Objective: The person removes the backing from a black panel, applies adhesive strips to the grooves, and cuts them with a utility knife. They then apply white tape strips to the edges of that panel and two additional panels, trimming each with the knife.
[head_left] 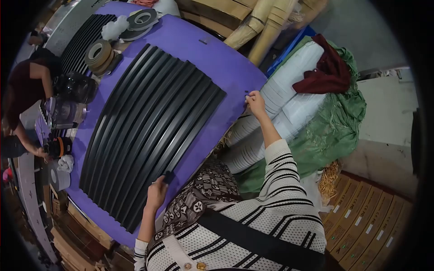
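Right now my left hand (156, 194) is closed in a pinch on a small black piece (168, 176), held at the near end of the black strips (153, 131). The strips lie side by side in a long ribbed sheet, running slantwise across the purple table (217, 58) from its far left toward me.

My right hand (256, 103) reaches out to the table's right edge. Its fingers are curled there, just beside a tiny dark mark (247, 92) on the purple surface. I cannot tell whether it grips anything.

At the far end of the table sit a brown tape roll (98, 54), a grey tape roll (142, 19) and a white foam lump (113, 28). To my left, a co-worker in a dark shirt (27, 86) bends over another table, well apart from my hands.

To my right, below the table edge, stacks of white cups (289, 95) lie on their sides with a dark red cloth (327, 67) thrown over them and a green sack (337, 131) around them. Cardboard boxes (370, 221) stand in a row near my right elbow.
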The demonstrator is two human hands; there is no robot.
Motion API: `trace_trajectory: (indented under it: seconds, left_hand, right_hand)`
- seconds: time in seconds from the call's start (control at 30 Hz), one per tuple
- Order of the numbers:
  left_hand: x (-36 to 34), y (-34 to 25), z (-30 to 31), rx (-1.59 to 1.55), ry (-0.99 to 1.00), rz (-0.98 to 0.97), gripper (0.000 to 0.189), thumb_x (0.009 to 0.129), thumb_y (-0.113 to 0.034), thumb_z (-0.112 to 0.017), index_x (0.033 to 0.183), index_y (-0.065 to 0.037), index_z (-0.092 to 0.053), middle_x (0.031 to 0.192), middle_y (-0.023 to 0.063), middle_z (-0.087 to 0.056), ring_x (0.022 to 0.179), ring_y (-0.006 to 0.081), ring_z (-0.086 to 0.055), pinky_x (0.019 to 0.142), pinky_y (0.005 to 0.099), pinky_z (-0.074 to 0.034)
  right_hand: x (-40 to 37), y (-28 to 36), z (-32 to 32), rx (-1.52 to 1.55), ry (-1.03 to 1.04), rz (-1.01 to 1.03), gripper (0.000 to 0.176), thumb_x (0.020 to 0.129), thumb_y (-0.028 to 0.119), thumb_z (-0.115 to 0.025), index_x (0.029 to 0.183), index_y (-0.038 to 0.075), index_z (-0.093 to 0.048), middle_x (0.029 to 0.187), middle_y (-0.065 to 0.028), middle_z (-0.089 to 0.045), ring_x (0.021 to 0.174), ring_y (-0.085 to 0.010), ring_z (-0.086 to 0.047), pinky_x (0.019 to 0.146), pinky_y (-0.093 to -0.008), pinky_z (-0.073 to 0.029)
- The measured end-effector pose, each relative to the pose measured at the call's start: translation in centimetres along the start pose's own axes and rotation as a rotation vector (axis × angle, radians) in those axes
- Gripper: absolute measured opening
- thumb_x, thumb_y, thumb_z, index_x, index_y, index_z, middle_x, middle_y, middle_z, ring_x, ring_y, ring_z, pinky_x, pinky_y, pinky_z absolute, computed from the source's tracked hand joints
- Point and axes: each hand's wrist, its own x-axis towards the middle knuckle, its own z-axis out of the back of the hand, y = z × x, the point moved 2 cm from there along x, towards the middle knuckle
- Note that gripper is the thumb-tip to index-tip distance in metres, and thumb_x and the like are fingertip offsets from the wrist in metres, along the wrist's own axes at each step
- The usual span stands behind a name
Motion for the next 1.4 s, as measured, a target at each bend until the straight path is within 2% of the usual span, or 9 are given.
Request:
trace_trajectory:
  seconds: [0.3,0.43,0.57,0.63,0.73,0.87,0.93,1.1,1.4]
  left_hand:
    - [-9.8,7.3,-3.4,-0.255,-0.353,0.336,0.028,0.075,-0.007,-0.053,0.102,0.001,-0.053,0.078,0.0159,-0.06,0.07,0.0247,-0.059,0.066,0.0323,-0.045]
    - [-14.8,11.7,-5.1,-0.259,-0.496,0.401,0.028,0.075,-0.007,-0.053,0.102,0.001,-0.053,0.081,0.0171,-0.06,0.072,0.0254,-0.059,0.067,0.0337,-0.045]
    - [-20.9,16.6,-5.0,-0.126,-0.439,0.772,0.025,0.073,-0.008,-0.054,0.097,0.0,-0.055,0.084,0.0198,-0.059,0.078,0.0295,-0.058,0.069,0.035,-0.045]
    - [-21.7,17.3,-4.8,-0.144,-0.728,0.67,0.029,0.073,-0.008,-0.052,0.1,0.002,-0.053,0.084,0.0211,-0.058,0.078,0.0321,-0.057,0.068,0.0379,-0.045]
    - [-18.2,18.2,-4.2,-0.001,-1.03,0.678,0.037,0.066,-0.007,-0.057,0.101,0.002,-0.05,0.091,0.019,-0.055,0.085,0.0333,-0.051,0.075,0.0393,-0.041]
    - [-14.4,16.4,-2.3,-0.112,-1.114,0.647,0.04,0.068,-0.006,-0.055,0.106,0.002,-0.046,0.097,0.0221,-0.048,0.093,0.0365,-0.046,0.082,0.0388,-0.038]
    - [-14.2,15.8,-2.4,-0.123,-1.152,0.646,0.04,0.068,-0.006,-0.054,0.107,0.002,-0.045,0.099,0.0222,-0.047,0.094,0.0362,-0.045,0.083,0.0386,-0.038]
    - [-15.7,17.4,-3.6,-0.087,-1.26,0.678,0.043,0.065,-0.005,-0.053,0.107,0.001,-0.044,0.099,0.0217,-0.045,0.093,0.0363,-0.043,0.083,0.0396,-0.037]
    - [-19.9,23.3,-4.9,-0.182,-1.308,1.133,0.041,0.068,-0.008,-0.054,0.106,0.004,-0.046,0.102,0.0238,-0.045,0.096,0.0364,-0.042,0.086,0.0394,-0.034]
  right_hand:
    - [3.0,4.8,0.0,-1.127,0.233,-0.273,0.038,0.069,0.027,-0.065,0.093,0.002,-0.049,0.085,-0.0125,-0.061,0.083,-0.0255,-0.059,0.068,-0.0346,-0.046]
    - [2.7,7.9,0.9,-1.244,0.047,-0.264,0.051,0.065,0.033,-0.068,0.1,0.002,-0.047,0.096,-0.0158,-0.057,0.092,-0.0278,-0.055,0.075,-0.0371,-0.045]
    - [4.5,8.8,0.6,-0.8,-0.12,0.295,0.032,0.068,0.024,-0.064,0.089,0.001,-0.053,0.086,-0.0183,-0.058,0.082,-0.0303,-0.057,0.072,-0.0371,-0.045]
    - [3.3,8.6,-3.6,-0.331,-0.011,0.366,0.017,0.075,0.008,-0.057,0.089,0.0,-0.053,0.082,-0.0104,-0.058,0.075,-0.0181,-0.055,0.068,-0.0282,-0.044]
    - [1.6,4.2,-13.8,0.011,0.342,0.367,0.006,0.077,0.001,-0.051,0.082,0.002,-0.049,0.07,-0.0018,-0.048,0.064,-0.0104,-0.048,0.062,-0.0229,-0.042]
    - [-16.9,19.4,-26.1,0.141,1.147,0.377,0.009,0.076,0.0,-0.051,0.084,0.005,-0.054,0.072,-0.003,-0.053,0.063,-0.0093,-0.052,0.058,-0.0194,-0.041]
    - [-24.2,32.2,-25.6,0.126,1.236,1.055,0.013,0.072,-0.003,-0.053,0.082,0.004,-0.055,0.074,-0.0083,-0.055,0.065,-0.0163,-0.055,0.057,-0.0221,-0.042]
    - [-33.1,50.8,-14.9,0.544,0.906,2.085,0.004,0.069,0.01,-0.055,0.072,0.008,-0.055,0.079,-0.0052,-0.057,0.062,-0.0164,-0.055,0.05,-0.0235,-0.04]
    - [-31.3,51.4,-12.3,0.444,0.652,2.238,0.012,0.062,0.005,-0.058,0.072,0.009,-0.052,0.077,-0.0072,-0.055,0.058,-0.0185,-0.053,0.048,-0.0266,-0.04]
